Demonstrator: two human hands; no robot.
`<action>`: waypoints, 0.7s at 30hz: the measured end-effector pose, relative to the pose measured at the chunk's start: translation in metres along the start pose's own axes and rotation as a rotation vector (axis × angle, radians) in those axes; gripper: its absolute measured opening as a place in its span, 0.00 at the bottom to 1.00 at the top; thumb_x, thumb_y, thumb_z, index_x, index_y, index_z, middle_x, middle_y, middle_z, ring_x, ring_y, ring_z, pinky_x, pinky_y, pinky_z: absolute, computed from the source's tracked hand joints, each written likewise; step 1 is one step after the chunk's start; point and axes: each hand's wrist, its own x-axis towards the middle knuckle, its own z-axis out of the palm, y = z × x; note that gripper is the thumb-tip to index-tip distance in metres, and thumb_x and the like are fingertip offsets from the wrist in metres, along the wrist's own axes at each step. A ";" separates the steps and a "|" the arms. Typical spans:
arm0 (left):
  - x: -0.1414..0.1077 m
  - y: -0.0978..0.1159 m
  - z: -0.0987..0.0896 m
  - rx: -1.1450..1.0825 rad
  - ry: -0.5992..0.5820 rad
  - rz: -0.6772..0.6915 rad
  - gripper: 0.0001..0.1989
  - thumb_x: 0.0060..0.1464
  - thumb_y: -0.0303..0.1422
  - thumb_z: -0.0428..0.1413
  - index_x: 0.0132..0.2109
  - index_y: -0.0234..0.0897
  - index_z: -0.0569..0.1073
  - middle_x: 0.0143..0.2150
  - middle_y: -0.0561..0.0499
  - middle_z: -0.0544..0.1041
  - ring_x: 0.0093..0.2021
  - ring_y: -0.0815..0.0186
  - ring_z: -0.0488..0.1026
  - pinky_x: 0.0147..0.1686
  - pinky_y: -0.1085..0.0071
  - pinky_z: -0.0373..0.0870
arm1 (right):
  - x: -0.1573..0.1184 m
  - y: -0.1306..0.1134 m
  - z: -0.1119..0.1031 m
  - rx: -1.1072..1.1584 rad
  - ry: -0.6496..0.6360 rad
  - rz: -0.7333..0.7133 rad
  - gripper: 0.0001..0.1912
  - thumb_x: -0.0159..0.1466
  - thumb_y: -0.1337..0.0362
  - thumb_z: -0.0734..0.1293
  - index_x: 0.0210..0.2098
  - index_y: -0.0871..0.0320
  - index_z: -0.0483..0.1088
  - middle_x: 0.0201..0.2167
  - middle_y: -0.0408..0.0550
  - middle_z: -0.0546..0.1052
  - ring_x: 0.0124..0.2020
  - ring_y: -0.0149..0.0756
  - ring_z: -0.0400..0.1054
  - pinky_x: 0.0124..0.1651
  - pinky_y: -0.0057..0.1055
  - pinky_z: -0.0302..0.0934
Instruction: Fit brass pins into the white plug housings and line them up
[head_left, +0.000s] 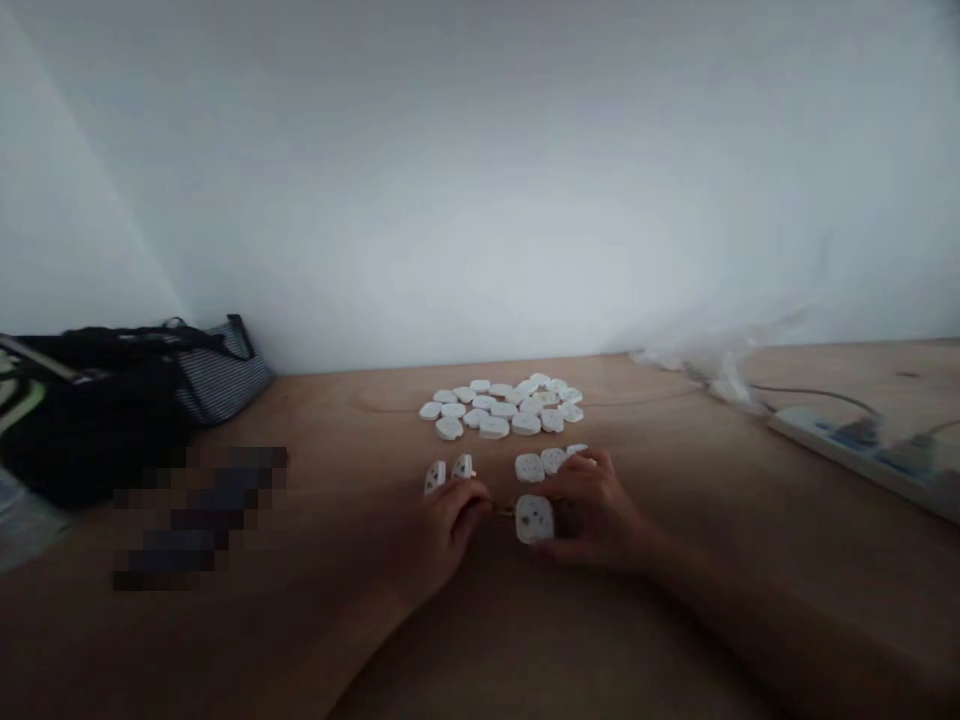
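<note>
We have a white plastic socket piece (534, 520) lying on the counter (720, 570), at 12 o'clock from our chest. Our right hand (596, 515) wraps its right edge and seems clamped on it. Our left hand (442, 530) sits at its 9 o'clock, fingers curled inward. A small brass part (504, 510) shows between the hands at the left fingertips; we can't tell if it's pinched. The hands are close together, with no contact visible.

Around them: two tilted socket pieces (435, 478) by the left hand at 11 o'clock, three more socket pieces (529, 467) by the right hand at 12, and a loose pile of socket pieces (499, 408) farther out at 12.

Risks: the brass part is tiny, so a loose pinch could drop it under a palm. Dim light hides the socket holes, inviting misalignment. A wrist sweep could scatter the pile.

Farther out: a power strip (832, 440) at 2 o'clock, a black bag (90, 420) and a striped pouch (225, 370) at 10. A pixelated patch (199, 515) at 9 hides what's there. No brand or legible writing.
</note>
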 end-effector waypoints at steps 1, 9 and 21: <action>0.000 0.002 -0.002 -0.013 0.032 0.014 0.06 0.58 0.27 0.49 0.36 0.36 0.70 0.31 0.52 0.74 0.32 0.67 0.72 0.33 0.72 0.68 | 0.000 0.000 0.000 0.014 -0.012 -0.007 0.23 0.46 0.51 0.72 0.41 0.50 0.73 0.32 0.44 0.77 0.38 0.41 0.66 0.51 0.42 0.45; -0.002 0.016 0.001 -0.138 0.098 0.151 0.05 0.56 0.26 0.54 0.40 0.37 0.72 0.37 0.50 0.77 0.37 0.66 0.75 0.40 0.71 0.72 | 0.001 -0.006 0.000 0.109 -0.076 -0.077 0.23 0.47 0.51 0.72 0.42 0.50 0.72 0.33 0.42 0.77 0.38 0.39 0.66 0.50 0.40 0.46; 0.000 0.020 0.000 -0.157 0.067 0.183 0.06 0.55 0.28 0.55 0.40 0.38 0.75 0.35 0.49 0.79 0.36 0.65 0.75 0.38 0.70 0.72 | 0.001 -0.009 0.000 0.142 -0.062 -0.113 0.22 0.47 0.53 0.72 0.41 0.51 0.72 0.33 0.41 0.77 0.37 0.38 0.65 0.48 0.39 0.46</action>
